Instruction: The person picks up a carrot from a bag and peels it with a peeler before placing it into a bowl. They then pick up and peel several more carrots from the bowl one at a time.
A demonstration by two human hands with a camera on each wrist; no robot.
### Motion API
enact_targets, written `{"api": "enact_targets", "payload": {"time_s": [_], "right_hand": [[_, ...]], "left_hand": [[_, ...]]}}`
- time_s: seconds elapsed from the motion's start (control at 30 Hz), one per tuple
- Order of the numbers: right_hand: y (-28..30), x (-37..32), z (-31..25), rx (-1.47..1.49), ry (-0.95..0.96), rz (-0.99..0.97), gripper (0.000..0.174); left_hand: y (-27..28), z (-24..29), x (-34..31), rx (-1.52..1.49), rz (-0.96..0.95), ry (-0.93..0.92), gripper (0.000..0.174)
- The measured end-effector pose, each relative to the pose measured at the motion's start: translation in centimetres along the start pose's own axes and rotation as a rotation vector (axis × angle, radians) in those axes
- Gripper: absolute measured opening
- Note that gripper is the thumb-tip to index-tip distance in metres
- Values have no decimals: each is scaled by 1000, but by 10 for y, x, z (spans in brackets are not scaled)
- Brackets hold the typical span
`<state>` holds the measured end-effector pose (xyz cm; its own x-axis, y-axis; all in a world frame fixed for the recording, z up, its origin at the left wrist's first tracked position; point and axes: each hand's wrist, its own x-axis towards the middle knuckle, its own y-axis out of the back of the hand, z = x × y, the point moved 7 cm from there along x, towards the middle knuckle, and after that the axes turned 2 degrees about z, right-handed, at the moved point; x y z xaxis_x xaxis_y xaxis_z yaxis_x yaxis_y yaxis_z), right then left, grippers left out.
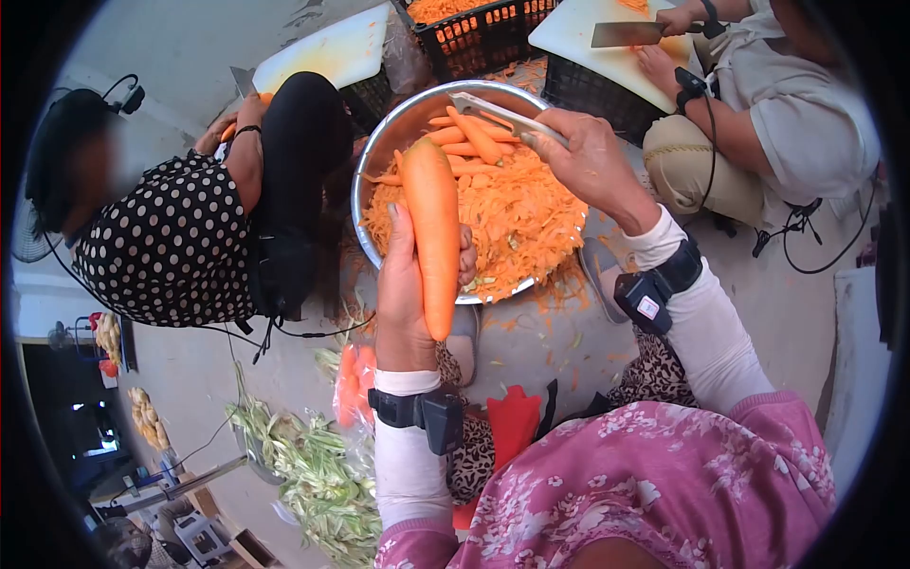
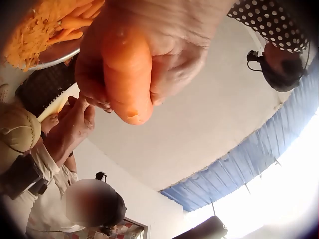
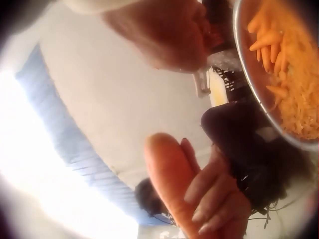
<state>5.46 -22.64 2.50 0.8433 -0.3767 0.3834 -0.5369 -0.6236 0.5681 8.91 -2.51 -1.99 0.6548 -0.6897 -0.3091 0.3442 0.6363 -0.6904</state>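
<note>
A large carrot lies lengthwise in my left hand, the thumb along one side and fingertips curled round the other. In the left wrist view its blunt end sticks out of the grip. My right hand grips a pale, slim peeler above the bowl, apart from the held carrot. The right wrist view shows only the peeler's tip past the blurred hand. Below both hands, a big metal bowl holds orange peelings and several smaller carrots.
People sit at the left and right, where one holds a cleaver over a white cutting board. A black crate stands behind the bowl. Leafy scraps and a plastic bag lie on the floor.
</note>
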Motion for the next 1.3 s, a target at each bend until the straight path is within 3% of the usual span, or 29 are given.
{"api": "enact_targets", "payload": {"time_s": [0.1,0.2,0.27,0.33,0.43,0.47,0.57,0.8,0.87,1.03,1.17,1.3], "right_hand": [[-9,-10,-8,205,-52,-89,26],[-25,-20,-27,619,-188,-215,27],[-35,-26,-26,689,-279,-227,29],[-44,-30,-26,827,-354,-208,32],[-40,-33,-27,851,-426,-195,31],[-39,-33,-25,852,-430,-191,31],[-47,-38,-19,910,-567,-309,30],[-40,-28,-15,723,-414,-260,29],[-39,-27,-10,626,-406,-259,29],[-32,-19,-7,255,-138,-76,25],[-29,-23,-18,403,-59,-126,24],[-30,-31,-35,378,2,-327,22]], "left_hand": [[6,0,1,-89,48,8,55],[18,-2,3,-38,24,-11,50],[9,-4,5,47,-38,-28,49],[2,2,5,363,133,-223,47],[-22,5,2,478,123,-341,53],[-23,6,2,517,82,-348,60],[-22,8,0,622,88,-369,59],[9,-1,8,471,175,-238,45],[3,1,6,270,120,-200,35],[10,-2,7,-93,125,-89,47],[10,-6,7,-260,81,10,50],[14,-5,8,-212,10,-15,52]]}}
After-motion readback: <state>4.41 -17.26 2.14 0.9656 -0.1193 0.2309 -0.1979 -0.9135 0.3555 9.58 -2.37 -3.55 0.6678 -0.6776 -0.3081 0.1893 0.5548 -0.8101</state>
